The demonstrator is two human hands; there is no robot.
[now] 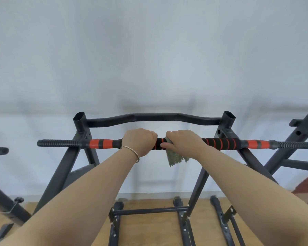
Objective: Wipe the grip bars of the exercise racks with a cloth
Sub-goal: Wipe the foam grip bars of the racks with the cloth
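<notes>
reaching up from the bottom of the frame, the left hand (139, 142), the one with the thin bracelet (132, 151), is clenched straight round the grip bar (219, 143), knuckles up. the right hand (183, 142) is just beside it on the frame's right. its fingers curl over the bar with the green cloth (174, 158) pinned under the palm, and a loose tail of cloth hangs below the bar. only a short bit of black-and-orange foam shows between the two hands.

the bit that matters: the bar's long axis runs flat left to right across the middle of the frame, so any wipe has to slide sideways along it, not toward or away. my guess is the cloth hand has open road to the right, across the whole spiral foam stretch and the orange band out to the ribbed tip. going left it'd bump the left hand almost at once unless that one shifts.

behind the bar sits the curved rear bar (155, 118), then plain wall (149, 50). another rack (300, 139) pokes in at the right edge.
</notes>
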